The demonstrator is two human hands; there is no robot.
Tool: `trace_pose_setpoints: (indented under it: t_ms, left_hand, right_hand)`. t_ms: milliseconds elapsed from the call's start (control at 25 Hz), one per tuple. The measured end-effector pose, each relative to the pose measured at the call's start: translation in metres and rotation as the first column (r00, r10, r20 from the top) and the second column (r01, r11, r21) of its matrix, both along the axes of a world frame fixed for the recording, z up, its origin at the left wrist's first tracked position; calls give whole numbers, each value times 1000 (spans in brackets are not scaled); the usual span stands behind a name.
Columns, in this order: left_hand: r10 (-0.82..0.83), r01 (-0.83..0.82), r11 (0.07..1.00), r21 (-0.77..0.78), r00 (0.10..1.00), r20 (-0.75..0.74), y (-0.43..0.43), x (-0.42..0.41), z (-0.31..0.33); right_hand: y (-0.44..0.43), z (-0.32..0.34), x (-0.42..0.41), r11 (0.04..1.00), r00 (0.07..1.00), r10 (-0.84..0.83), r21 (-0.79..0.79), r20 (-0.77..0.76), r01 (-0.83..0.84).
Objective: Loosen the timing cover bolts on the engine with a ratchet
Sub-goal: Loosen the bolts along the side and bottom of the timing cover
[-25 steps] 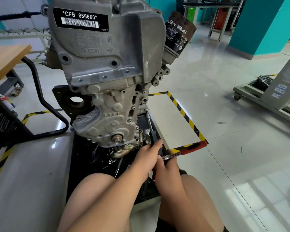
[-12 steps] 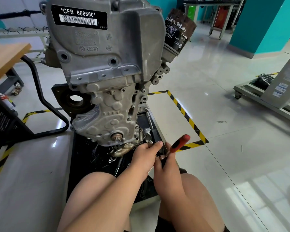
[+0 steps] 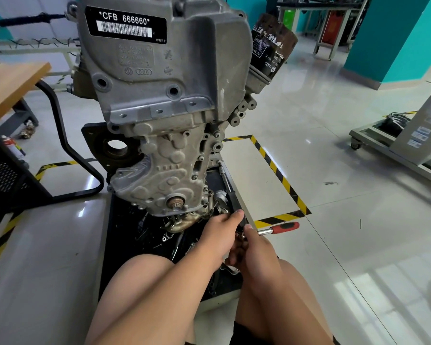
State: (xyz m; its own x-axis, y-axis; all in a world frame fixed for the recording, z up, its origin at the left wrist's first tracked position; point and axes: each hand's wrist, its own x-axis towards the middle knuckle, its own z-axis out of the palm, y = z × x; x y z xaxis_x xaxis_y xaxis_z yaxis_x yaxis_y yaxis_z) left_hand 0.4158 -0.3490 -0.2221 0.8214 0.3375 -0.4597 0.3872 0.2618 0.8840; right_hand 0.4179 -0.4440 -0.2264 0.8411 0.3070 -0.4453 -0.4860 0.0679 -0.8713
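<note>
Two hands meet at the ratchet (image 3: 280,228), low by the engine's (image 3: 159,78) right corner. Right hand (image 3: 255,247) grips the chrome shank close to the head, thumb on top and fingers curled under. The red handle therefore sticks out free to the right of the grip, over the floor tape (image 3: 279,217). Holding it that short probably suits quick turning more than hard leverage.

Left hand (image 3: 220,235) lies just left of the grip and reaches forward toward the head, likely to steady the socket. Its own back covers its fingers, so I cannot tell whether they pinch anything.

Timing cover (image 3: 164,180) stands just ahead of and above the grip.

Hidden behind both hands are the ratchet head, the socket and the bolt being worked. Loose bits in the black tray (image 3: 135,235), left of the grip, are too dark to name.
</note>
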Motion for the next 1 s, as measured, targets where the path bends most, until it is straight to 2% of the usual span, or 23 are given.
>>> trace_pose_setpoints:
  t_ms: [120,200,320,360,440,560,640,720,760,840,920,1000]
  left_hand:
    - [42,-42,999,0,998,37,-1,2,-1]
    - [59,-59,998,18,998,26,0,3,-3]
    - [64,-64,997,32,998,-22,3,3,-2]
    - [62,-60,997,40,997,-44,3,3,-1]
    - [47,-44,998,35,995,-90,5,5,-2]
    - [24,-33,997,-75,993,-114,3,7,-2]
    - [31,-41,994,-106,995,-98,3,7,-6]
    - [32,-36,996,-81,998,-49,3,6,-7]
    - [36,-38,997,-73,999,-23,3,6,-7]
    - [66,-66,996,-61,998,5,3,7,-6]
    - [98,-97,995,-32,995,7,5,7,-7]
    - [112,-112,993,-24,994,-11,6,6,-7]
  right_hand:
    - [1,-1,-4,984,984,11,-175,178,21]
    - [1,-3,-10,948,919,139,-318,370,-16]
    - [4,-7,-13,936,865,188,-352,465,-15]
    - [4,-7,-12,945,884,159,-326,439,-8]
    - [4,-5,-6,972,958,64,-236,281,5]
    - [3,-2,0,997,999,-15,-74,37,17]
    - [3,1,3,999,998,-39,33,-51,41]
    - [2,1,3,996,997,-47,70,-58,51]
    - [2,0,3,998,999,-48,48,-26,49]
    - [1,-2,-1,991,991,-16,-131,132,34]
    - [0,-3,-7,952,931,108,-305,348,3]
    - [2,-3,-13,919,856,238,-391,460,-46]
